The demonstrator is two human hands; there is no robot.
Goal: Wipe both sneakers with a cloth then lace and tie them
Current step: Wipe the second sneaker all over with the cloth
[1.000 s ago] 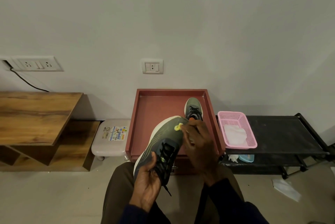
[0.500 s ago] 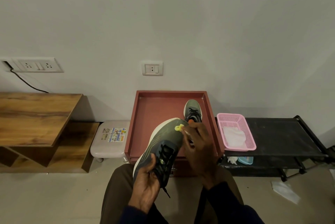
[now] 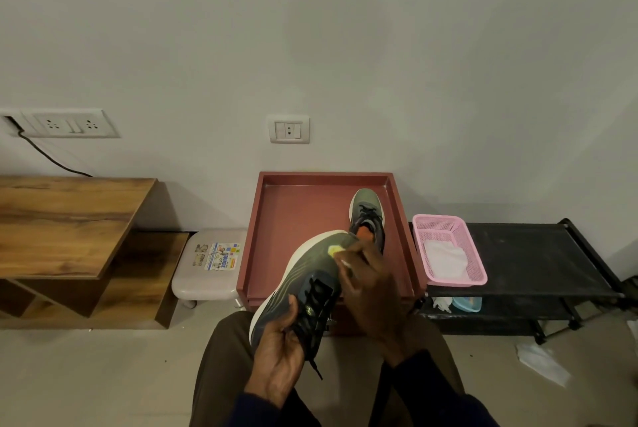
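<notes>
The red tray holds the far sneaker along its right side. The pink basket on the black rack holds a folded white cloth. The near sneaker is raised over my lap. My left hand grips its heel end, and my right hand pinches a small white wipe against its upper.

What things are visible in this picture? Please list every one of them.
held sneaker: 1, grey-green, white sole, over lap
second sneaker: 1, grey-green, in tray
tray: 1, red, at wall
basket: 1, pink, on rack
cloth: 1, white, in basket
rack: 1, black, right
table: 1, wooden, left
stool: 1, off-white, left of tray
sockets: 2, white, on wall
left hand: 1, grips held sneaker
right hand: 1, pinches white scrap on held sneaker
</notes>
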